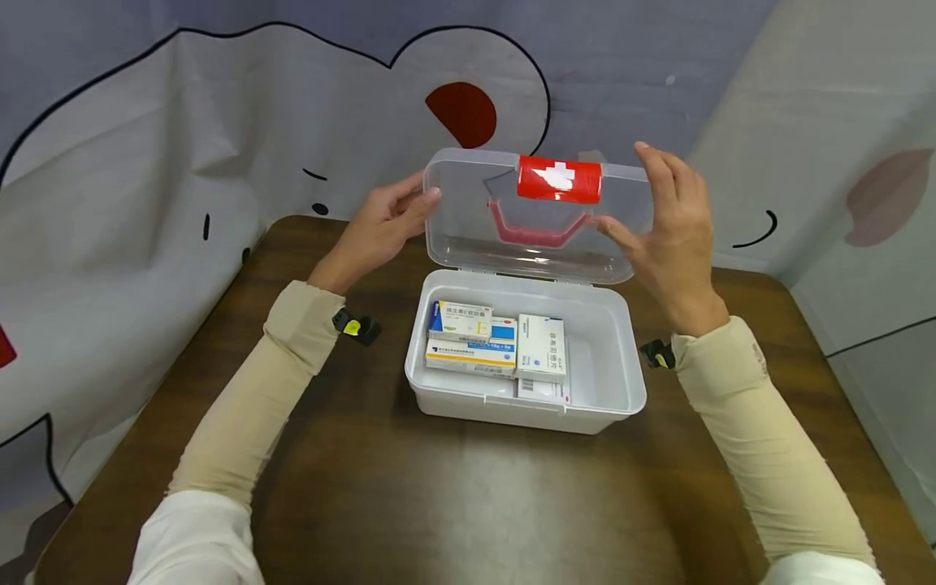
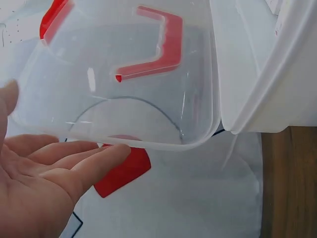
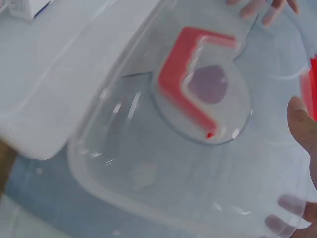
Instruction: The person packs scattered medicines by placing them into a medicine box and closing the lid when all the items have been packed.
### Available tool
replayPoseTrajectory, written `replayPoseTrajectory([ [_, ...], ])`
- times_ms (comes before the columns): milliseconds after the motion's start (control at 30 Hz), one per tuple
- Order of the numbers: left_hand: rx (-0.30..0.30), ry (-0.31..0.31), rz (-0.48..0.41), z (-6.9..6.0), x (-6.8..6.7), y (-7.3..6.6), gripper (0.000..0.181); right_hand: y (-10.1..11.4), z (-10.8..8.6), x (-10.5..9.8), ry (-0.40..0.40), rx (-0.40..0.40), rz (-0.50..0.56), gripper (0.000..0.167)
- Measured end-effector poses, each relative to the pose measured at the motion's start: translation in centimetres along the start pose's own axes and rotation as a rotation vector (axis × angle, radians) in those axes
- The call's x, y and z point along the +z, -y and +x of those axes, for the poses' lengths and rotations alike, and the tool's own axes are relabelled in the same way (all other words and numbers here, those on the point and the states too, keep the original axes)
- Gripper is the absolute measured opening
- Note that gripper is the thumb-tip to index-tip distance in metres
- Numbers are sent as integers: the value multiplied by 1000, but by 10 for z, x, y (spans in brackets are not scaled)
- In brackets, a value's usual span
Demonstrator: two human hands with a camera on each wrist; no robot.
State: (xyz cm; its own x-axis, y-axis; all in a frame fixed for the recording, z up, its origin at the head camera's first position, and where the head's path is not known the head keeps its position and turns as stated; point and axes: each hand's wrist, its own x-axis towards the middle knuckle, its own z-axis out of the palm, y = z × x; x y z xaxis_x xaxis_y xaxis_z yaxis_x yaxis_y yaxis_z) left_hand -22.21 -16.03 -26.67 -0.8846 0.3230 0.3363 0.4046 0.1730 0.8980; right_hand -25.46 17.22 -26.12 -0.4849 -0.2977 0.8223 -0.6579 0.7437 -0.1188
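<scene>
A white plastic box (image 1: 526, 418) stands with its clear hinged lid (image 1: 468, 223) raised. A red band with a white cross and a red handle (image 1: 541, 237) mark the lid. My left hand (image 1: 387, 219) holds the lid's left edge, thumb in front and fingers reaching behind; in the left wrist view those fingers (image 2: 94, 171) look fairly straight. At the right top corner my right hand (image 1: 676, 231) grips the lid, thumb on the near side and fingers over the edge. Several medicine boxes (image 1: 541, 349) lie in the left and middle of the white box.
A dark wooden table (image 1: 468, 512) carries the box. Behind it hangs a pale printed cloth (image 1: 241, 122) with cartoon shapes. Each wrist wears a small black camera mount, such as the left one (image 1: 357, 327).
</scene>
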Motion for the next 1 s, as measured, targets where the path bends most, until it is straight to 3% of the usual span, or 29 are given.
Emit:
replayPoseTrajectory([
  [100,20,-9,20,-5,-1,-4,52,15,4,-3,-1,-84,-75,72],
  [200,31,-29,45,-9,-1,-9,50,30,6,-6,-1,-182,-83,60],
  [333,37,-47,57,-17,0,-15,47,47,3,-7,11,-281,-13,47],
  [500,46,-41,88,-30,1,-15,46,60,-8,-11,61,-337,29,46],
  [633,55,-28,55,-37,5,-9,47,67,-15,-14,55,-377,20,48],
  [800,70,-22,36,-41,11,12,49,77,-24,-17,23,-417,43,42],
  [867,63,-29,67,-47,13,19,50,82,-29,-19,13,-434,57,41],
  [1000,49,11,71,-67,15,17,55,93,-45,-20,-19,-469,100,36],
])
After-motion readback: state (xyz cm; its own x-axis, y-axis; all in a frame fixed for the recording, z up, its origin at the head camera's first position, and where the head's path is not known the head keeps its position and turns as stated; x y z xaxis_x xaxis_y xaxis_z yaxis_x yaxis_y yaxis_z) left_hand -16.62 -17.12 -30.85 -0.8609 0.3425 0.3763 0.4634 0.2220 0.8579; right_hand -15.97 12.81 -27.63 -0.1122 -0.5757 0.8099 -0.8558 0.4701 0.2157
